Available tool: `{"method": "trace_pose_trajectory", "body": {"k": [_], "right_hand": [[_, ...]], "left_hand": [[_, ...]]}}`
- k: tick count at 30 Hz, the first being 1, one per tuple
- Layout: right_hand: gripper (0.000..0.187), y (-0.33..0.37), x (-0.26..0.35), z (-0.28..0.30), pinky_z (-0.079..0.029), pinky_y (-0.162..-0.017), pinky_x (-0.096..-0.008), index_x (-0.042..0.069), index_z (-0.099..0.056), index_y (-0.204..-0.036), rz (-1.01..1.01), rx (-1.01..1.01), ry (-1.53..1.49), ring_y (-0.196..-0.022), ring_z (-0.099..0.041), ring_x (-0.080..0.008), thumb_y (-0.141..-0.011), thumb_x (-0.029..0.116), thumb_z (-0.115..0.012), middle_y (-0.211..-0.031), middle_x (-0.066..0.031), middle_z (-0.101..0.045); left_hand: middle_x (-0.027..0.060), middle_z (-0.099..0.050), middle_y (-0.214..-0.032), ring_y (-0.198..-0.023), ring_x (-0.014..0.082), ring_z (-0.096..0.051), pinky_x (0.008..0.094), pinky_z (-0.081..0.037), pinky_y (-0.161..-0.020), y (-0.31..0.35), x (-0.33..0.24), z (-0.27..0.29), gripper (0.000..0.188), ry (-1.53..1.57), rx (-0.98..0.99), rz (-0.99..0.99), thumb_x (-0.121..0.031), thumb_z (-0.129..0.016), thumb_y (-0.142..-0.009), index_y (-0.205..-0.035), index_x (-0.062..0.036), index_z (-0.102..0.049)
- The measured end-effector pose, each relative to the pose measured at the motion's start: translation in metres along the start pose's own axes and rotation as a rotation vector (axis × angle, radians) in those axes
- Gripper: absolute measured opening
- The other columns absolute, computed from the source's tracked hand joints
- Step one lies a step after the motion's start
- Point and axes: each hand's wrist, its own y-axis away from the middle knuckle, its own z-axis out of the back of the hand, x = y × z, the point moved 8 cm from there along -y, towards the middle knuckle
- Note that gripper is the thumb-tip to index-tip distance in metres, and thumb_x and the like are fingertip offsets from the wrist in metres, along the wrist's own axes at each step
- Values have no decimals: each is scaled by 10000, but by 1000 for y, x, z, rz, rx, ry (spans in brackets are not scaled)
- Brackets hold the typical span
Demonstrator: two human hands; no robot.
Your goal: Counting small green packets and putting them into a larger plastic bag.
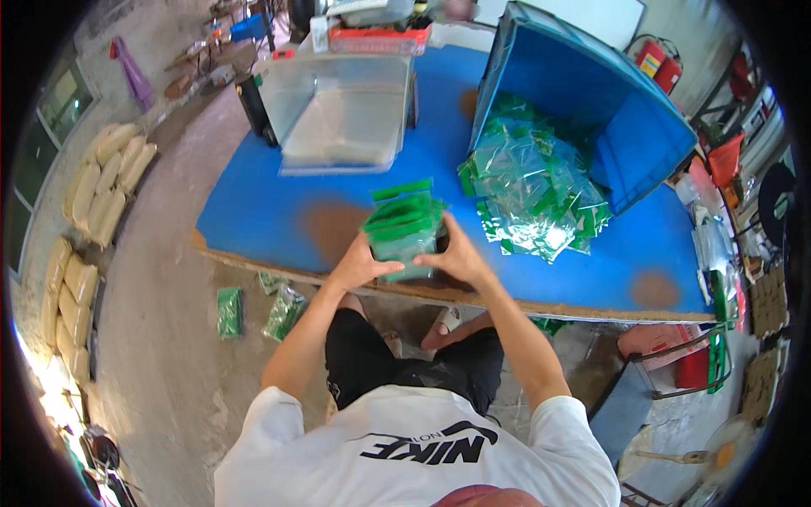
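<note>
Between my two hands is a stack of clear plastic bags with green tops [404, 221], held over the front edge of the blue table. My left hand [361, 264] grips the stack's left side, its thumb across the near face. On the other side my right hand [459, 253] closes round the stack, thumb also in front. The green ends are uneven and slightly blurred. A heap of similar green and clear bags [541, 186] spills from a blue crate [646, 144] tipped on its side at the table's right.
A translucent open bin [291, 89] holding clear sheets stands at the back left of the blue table [262, 198], beside a black cylinder [253, 106]. A red tray [380, 40] sits behind. Green packs [229, 313] lie on the floor; stacked sacks [110, 182] line the left wall.
</note>
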Motion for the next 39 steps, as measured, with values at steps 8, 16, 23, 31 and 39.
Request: {"method": "trace_pose_trajectory", "body": {"k": [8, 16, 23, 31, 39], "right_hand": [[991, 17, 13, 8, -493, -907, -451, -25, -440, -1367, 9, -191, 215, -1158, -578, -392, -614, 379, -942, -1267, -244, -583], [1180, 4, 3, -3, -401, -1099, -451, -37, -298, -1472, 2, -41, 118, -1347, -436, -410, -583, 403, -938, -1380, -283, -487], [1032, 10, 4, -1, -462, -992, -473, 21, -340, -1410, 11, -118, -25, -1220, -548, -428, -631, 372, -919, -1292, -266, -555], [905, 0, 0, 12, -486, -917, -468, 29, -428, -1309, 119, -290, -57, -1098, -619, -411, -640, 386, -921, -1133, -252, -623], [859, -2, -17, 15, -480, -972, -386, 17, -446, -1340, 63, -597, -471, -1135, -601, -243, -698, 354, -906, -1220, -136, -624]], "left_hand": [[98, -560, -1295, -1210, 203, -535, 366, -436, -1036, -6, 23, -12, 739, 155, -125, 72, -3, -787, -752, -1393, -14, -419], [135, -513, -1359, -1249, 251, -523, 401, -430, -1076, -22, 4, -19, 995, 114, -31, 22, -35, -872, -685, -1481, -40, -277], [130, -458, -1421, -1304, 273, -489, 419, -427, -1091, -24, -3, -20, 1138, 442, -224, 47, -31, -866, -688, -1557, -75, -133], [97, -482, -1402, -1295, 249, -486, 392, -425, -1078, -36, 11, -30, 1152, 383, -159, 48, -47, -869, -694, -1584, -96, -138], [122, -387, -1500, -1386, 267, -393, 399, -386, -1122, -6, 23, -63, 980, 782, -470, 122, 103, -732, -751, -1550, -77, -194]]}}
